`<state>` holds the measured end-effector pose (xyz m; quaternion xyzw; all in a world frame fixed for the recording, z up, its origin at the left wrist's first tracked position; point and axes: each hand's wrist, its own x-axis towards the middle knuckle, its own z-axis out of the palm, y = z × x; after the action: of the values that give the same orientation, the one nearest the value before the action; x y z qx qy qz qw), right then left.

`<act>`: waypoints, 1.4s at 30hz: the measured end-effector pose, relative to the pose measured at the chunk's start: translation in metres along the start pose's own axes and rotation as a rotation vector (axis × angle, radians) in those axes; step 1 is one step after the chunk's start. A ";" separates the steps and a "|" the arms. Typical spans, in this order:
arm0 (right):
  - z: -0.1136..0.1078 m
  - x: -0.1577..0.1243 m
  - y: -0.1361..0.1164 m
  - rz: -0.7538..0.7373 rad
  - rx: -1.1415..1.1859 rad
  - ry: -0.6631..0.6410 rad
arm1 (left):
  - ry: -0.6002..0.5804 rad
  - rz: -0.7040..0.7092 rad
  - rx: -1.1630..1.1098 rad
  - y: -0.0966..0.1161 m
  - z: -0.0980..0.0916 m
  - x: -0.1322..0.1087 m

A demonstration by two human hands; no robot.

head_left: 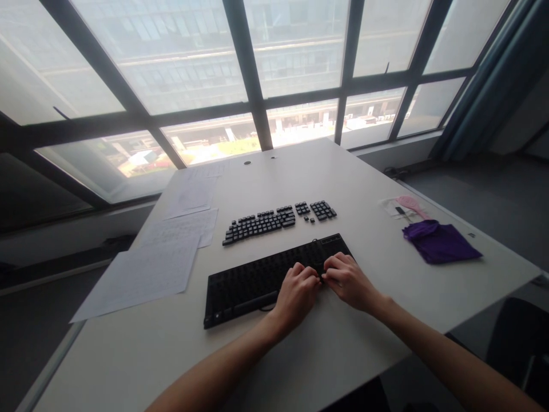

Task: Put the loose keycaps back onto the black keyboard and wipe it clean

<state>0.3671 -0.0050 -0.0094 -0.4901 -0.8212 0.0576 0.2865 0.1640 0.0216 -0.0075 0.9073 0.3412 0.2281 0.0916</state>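
Your left hand point(298, 290) and right hand point(349, 280) rest curled, fingertips meeting, on a flat, matte black keyboard point(244, 286); whether either grip pinches anything cannot be told. Just beyond them, small black keycaps point(266, 222) lie in rows on the white tabletop point(364, 183).

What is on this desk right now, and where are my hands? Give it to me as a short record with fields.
Surface: white table
Left hand: left hand on the black keyboard, fingers curled
Right hand: right hand on the keyboard's right part, fingertips meeting the left's; grip unclear
Behind keyboard: loose keycaps laid in rows, apart from it
Left side: paper sheets, overlapping
Right side: purple cloth, with a pink tool behind it
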 end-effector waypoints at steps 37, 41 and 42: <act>0.007 0.135 0.088 0.146 -0.165 0.029 | -0.006 -0.420 0.092 -0.089 -0.008 0.152; -0.008 0.082 0.073 0.152 0.136 0.175 | -0.101 -0.525 -0.294 -0.063 -0.022 0.101; -0.011 0.069 0.070 0.156 0.203 0.179 | -0.133 -0.543 -0.377 -0.056 -0.024 0.088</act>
<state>0.4021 0.0864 0.0020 -0.5243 -0.7417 0.1186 0.4012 0.1790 0.1221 0.0263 0.7631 0.5156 0.1948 0.3375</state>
